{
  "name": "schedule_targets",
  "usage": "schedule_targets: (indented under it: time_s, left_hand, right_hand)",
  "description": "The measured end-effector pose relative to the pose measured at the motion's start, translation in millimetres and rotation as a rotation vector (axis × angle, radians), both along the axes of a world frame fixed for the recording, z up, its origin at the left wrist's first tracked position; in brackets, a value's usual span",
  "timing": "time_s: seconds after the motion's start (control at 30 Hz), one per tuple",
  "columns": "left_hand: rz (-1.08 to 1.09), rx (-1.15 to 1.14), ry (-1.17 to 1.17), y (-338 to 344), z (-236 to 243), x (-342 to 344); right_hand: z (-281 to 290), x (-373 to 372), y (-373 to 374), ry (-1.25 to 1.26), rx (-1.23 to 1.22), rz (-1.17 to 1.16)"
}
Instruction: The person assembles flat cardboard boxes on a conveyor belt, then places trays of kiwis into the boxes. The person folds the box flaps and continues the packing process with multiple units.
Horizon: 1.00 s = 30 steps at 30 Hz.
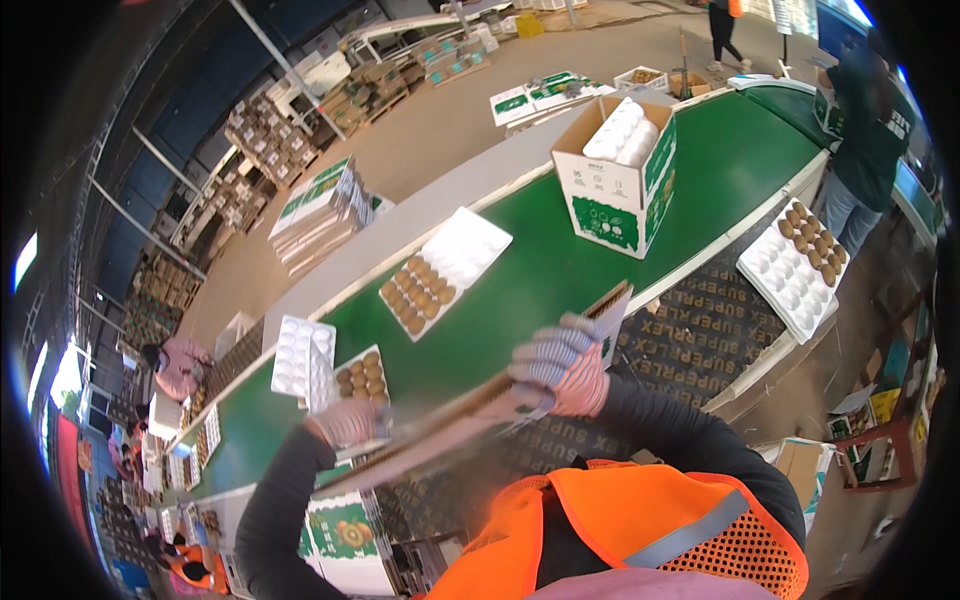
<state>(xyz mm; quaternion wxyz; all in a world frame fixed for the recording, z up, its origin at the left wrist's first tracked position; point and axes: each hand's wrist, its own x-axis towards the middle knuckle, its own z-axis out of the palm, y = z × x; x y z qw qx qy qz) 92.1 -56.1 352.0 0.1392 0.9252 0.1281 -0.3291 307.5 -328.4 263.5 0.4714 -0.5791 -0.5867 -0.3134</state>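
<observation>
Both my hands wear striped gloves. My right hand (560, 368) is closed on a flat folded cardboard carton (440, 428), which I see nearly edge-on, tilted in front of me at the near edge of the green conveyor belt (520, 270). My left hand (348, 422), slightly blurred, is by the carton's left end, over the near edge of a white moulded tray of brown kiwis (362, 380). Its fingers are too unclear to show whether they grip anything. Beside that tray lie white trays with no fruit in them (302, 356).
On the belt are another kiwi tray (418, 296) with a white lid tray (466, 245) and an open carton (612, 205) holding white trays. A part-filled kiwi tray (795, 268) is at right. Folded cartons (322, 212) are stacked beyond the belt. A person (868, 140) stands far right.
</observation>
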Motion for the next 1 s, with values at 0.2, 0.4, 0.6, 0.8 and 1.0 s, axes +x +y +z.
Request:
schedule_targets:
  time_s: [0.2, 0.4, 0.6, 0.8, 1.0]
  left_hand:
    - [0.366, -0.768, -0.114, -44.7, 27.8, -56.1]
    - [0.574, -0.818, -0.089, -44.5, 41.5, -47.1]
    - [0.393, 0.114, 0.175, -28.4, 41.5, -19.1]
    - [-0.173, 0.437, -0.579, 5.7, 20.8, -21.2]
    - [-0.113, -0.151, -0.81, -95.7, -57.3, 53.1]
  right_hand:
    - [3.4, -1.4, 10.0, 0.099, 0.099, 0.027]
    - [26.1, 10.3, 22.6, 0.05, -0.092, 0.035]
    - [27.7, 17.2, 14.7, 0.002, -0.021, 0.085]
    - [64.1, 24.2, -2.4, -0.07, -0.239, 0.841]
    - [19.9, 12.3, 10.2, -0.209, -1.287, 0.471]
